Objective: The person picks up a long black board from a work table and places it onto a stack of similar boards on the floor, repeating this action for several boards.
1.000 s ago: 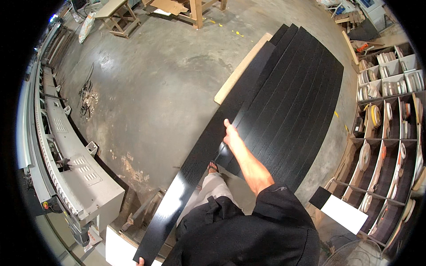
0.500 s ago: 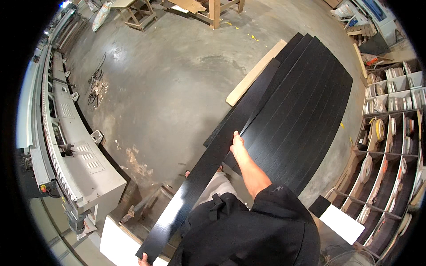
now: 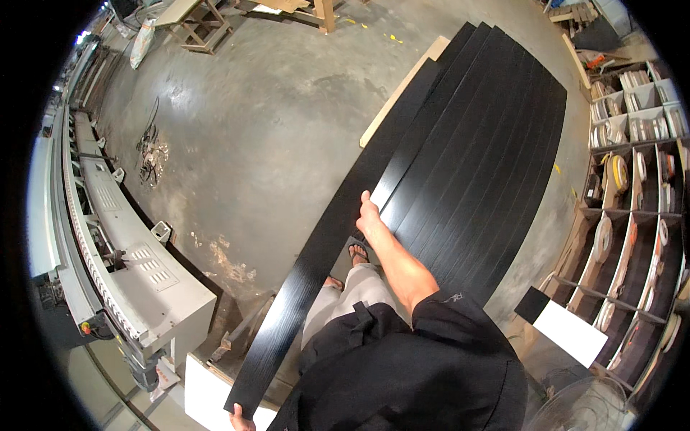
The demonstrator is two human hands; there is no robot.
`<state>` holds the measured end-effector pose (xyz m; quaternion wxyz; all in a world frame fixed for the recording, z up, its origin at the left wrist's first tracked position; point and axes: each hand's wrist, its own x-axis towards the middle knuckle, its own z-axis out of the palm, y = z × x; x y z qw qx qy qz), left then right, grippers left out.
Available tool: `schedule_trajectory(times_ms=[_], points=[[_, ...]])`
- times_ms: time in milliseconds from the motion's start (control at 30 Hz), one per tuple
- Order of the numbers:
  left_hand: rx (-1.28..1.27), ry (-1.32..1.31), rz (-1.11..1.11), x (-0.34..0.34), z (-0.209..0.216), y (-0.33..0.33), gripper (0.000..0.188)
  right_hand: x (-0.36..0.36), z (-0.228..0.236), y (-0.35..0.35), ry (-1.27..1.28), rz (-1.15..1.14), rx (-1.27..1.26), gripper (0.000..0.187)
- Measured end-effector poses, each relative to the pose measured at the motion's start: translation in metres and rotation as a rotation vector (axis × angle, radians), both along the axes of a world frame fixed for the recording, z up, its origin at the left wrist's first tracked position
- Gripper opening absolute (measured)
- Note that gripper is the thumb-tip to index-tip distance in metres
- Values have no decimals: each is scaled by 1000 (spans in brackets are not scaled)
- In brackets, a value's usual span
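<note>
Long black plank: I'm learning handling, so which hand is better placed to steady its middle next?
Probably the right hand: it grips the black plank near mid-length, while the left hand holds the near end.

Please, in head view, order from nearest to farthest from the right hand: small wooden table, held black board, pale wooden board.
1. Held black board: in right hand.
2. Pale wooden board: ahead, slightly right.
3. Small wooden table: upper left.

The grey floor is lit in patches and dotted with yellow scraps, bordered at left by a long machine, at the far side by a bench and a table, at right by a rack filled with rolls
</note>
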<state>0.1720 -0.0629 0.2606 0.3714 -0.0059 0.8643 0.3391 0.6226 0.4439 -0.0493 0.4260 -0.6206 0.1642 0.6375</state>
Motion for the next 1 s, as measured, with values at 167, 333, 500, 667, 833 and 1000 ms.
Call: schedule_trajectory(times_ms=[167,333,500,667,833,1000], points=[[-41,32,42,4,22,-23,54,-27,-7,-47,52,36,-76,72],[-31,0,98,21,8,-38,53,-12,-18,-53,-26,-49,-97,58],[16,-53,116,32,-12,-34,51,2,-13,-46,-19,-52,-15,52],[134,-108,97,31,-33,-9,50,26,14,-11,56,-169,118,51],[270,-196,13,22,-73,49,50,50,-19,-5,-19,-88,91,41],[247,-279,-106,47,-132,88,44,21,-21,-54,152,50,110,39]])
